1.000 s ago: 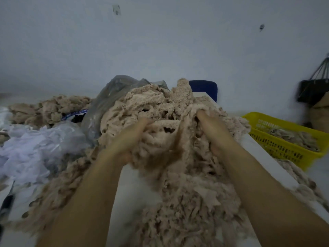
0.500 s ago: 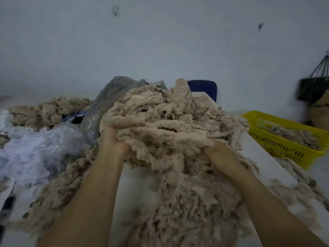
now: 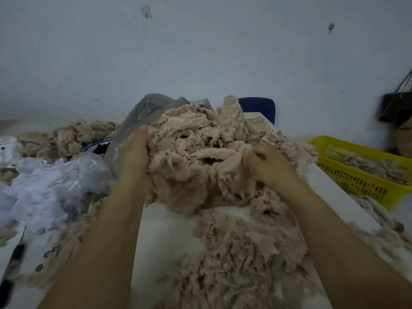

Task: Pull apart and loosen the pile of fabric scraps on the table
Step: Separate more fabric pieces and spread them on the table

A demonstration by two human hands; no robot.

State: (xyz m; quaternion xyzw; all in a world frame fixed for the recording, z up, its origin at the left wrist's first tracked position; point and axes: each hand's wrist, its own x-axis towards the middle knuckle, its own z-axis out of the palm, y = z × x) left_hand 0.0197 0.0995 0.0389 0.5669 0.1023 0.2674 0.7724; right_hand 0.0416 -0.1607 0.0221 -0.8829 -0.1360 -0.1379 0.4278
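Both hands are in the pile of fabric scraps (image 3: 200, 157), which sits mid-worktop and spills toward the near edge. Left hand (image 3: 133, 157) lies flat against the pile's left flank, fingers together and pointing up; it looks like a brace so the clump doesn't slide. Right hand (image 3: 265, 163) is curled into a fist around a tuft on the right side, likely the pulling side. The clump between them is raised off the white worktop (image 3: 169, 237), which gives room for strands to drop loose. Yellow basket (image 3: 347, 175) at right holds some similar scraps. Grey plastic bag (image 3: 145, 112) sits behind the pile, white sheets (image 3: 44, 188) at left. Most of the pile looks matted, so I'd say loosening is early.
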